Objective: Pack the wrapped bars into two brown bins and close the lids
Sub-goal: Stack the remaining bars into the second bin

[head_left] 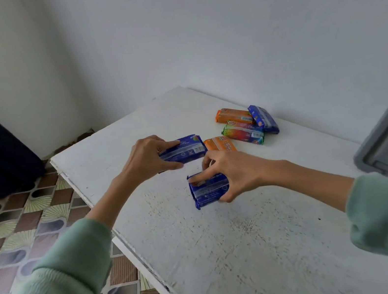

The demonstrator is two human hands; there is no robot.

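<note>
I had my left hand [147, 159] clamped on one blue bar [183, 150] at mid-frame, and my right hand [229, 175] pinching a second blue bar [209, 189] just below. Four loose bars [244, 135] lay toward the upper right. Nothing looked packed, and no brown bin showed. The scuffed white table [230, 244] stood in a pale corner, with a patterned tile floor [18, 216] at left.

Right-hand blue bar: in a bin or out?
Out. The right hand grips the blue bar on or just above the white table; no brown bin is in view.
</note>
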